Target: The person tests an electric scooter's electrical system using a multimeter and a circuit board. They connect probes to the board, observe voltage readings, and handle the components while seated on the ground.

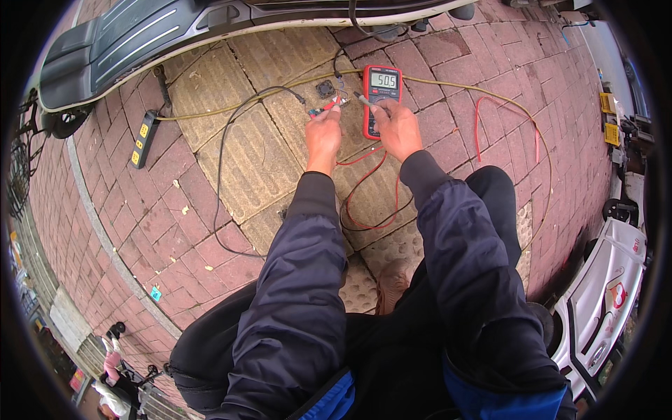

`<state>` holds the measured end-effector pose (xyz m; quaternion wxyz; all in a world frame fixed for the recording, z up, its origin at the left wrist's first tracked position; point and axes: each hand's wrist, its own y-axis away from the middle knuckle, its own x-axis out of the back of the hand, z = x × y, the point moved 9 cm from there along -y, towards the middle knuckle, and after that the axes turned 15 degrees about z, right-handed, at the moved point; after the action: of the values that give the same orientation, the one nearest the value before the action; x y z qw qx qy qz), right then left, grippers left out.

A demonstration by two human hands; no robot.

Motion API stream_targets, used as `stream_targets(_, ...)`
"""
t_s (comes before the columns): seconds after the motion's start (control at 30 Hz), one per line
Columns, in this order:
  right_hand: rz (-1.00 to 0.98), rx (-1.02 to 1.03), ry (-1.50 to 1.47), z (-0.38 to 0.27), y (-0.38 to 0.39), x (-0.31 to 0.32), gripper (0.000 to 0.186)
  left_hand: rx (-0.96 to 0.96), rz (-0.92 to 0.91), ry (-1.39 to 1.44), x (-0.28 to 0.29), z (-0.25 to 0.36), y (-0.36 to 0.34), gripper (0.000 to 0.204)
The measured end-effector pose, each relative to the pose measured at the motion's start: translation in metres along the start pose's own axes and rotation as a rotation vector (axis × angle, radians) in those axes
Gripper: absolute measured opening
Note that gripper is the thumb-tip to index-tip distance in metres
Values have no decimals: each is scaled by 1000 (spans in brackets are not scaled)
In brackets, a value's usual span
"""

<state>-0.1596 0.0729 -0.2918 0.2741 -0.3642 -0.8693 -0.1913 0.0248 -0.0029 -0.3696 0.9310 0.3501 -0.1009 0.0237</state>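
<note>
boxy red multimeter upper centre, long axis near-vertical, screen end up. left hand pinches red probe; right hand pinches slim dark probe, pointing upper left. ribbed tan paving alongside.

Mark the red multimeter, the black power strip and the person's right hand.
Red multimeter (384, 82), head view: on its display.
Black power strip (144, 140), head view: middle of its socket face.
Right hand (400, 131), head view: back of the hand.
</note>
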Motion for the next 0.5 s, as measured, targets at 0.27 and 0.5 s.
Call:
stream_targets(0.27, -1, 1, -6, -2, 0, 1, 27, 21, 5, -9, 0, -1, 1, 41)
stream_targets(0.5, -2, 6, -10, -2, 0, 1, 27, 17, 5, 1, 1, -1, 1, 41)
